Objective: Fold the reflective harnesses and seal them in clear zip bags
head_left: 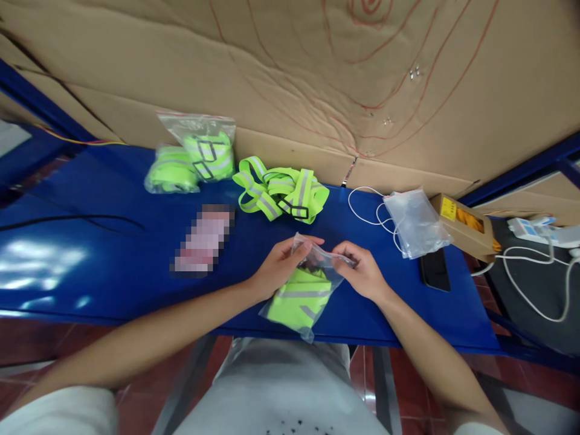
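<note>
A clear zip bag (338, 279) with a folded neon-yellow reflective strap (301, 293) inside lies near the front edge of the blue table. My left hand (278, 266) pinches the left part of the bag's top edge. At the right part of the same edge, my right hand (362, 270) grips the plastic between thumb and fingers. Between the hands the bag's mouth runs slightly slanted; whether it is sealed I cannot tell. Just beyond, a loose heap of reflective straps (285, 188) with black buckles rests on the table.
Two filled bags (208, 157) stand at the back left against the cardboard wall (281, 78). A blurred-out pinkish item (203, 238) lies left. To the right are empty clear bags (414, 220), a white cable (360, 190), a dark phone (435, 270) and a cardboard box (466, 223).
</note>
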### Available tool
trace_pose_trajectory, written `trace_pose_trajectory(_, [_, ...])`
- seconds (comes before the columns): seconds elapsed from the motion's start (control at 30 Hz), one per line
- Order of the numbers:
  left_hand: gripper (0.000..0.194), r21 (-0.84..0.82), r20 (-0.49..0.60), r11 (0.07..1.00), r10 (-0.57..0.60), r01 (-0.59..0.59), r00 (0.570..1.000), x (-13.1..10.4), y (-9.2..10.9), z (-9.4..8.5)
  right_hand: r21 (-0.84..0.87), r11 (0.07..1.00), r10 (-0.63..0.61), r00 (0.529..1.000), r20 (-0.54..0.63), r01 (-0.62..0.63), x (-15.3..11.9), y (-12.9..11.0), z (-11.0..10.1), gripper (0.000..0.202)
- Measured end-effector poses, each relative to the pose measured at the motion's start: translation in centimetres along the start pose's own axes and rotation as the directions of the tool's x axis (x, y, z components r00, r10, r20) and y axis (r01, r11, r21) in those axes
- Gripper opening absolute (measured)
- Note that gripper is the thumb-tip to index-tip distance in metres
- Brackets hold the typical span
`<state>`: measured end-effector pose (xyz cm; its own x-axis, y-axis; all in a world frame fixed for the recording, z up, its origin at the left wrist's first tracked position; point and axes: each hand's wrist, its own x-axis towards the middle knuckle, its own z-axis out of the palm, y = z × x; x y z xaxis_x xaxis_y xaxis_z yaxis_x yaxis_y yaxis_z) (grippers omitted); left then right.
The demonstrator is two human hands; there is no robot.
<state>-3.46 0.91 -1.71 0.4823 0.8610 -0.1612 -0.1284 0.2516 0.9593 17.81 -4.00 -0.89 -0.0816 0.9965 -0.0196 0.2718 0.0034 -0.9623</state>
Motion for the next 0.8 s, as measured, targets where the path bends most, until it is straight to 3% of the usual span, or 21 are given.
trace_pose_trajectory(0.3, [0.049,0.015,0.066,1.000,0.004,-0.005,0.998,-0.2,-0.2,0.2,-0.053,0.997,-0.058,0.998,0.027,0.060,-0.2,0.0,0.1,0.022])
trace_pose_trajectory(0.47, [0.048,0.016,0.090,1.000,-0.008,0.007,0.996,-0.2,-0.4,0.2,-0.083,0.995,-0.063,0.998,-0.021,0.061,0.0,-0.2,0.1,0.023])
trace_pose_trajectory(0.8, [0.056,0.142,0.213,0.989,-0.002,-0.029,0.977,0.0,-1.4,0.4,-0.106,0.993,-0.038,0.996,0.076,0.046,-0.1,-0.2,-0.3,0.022])
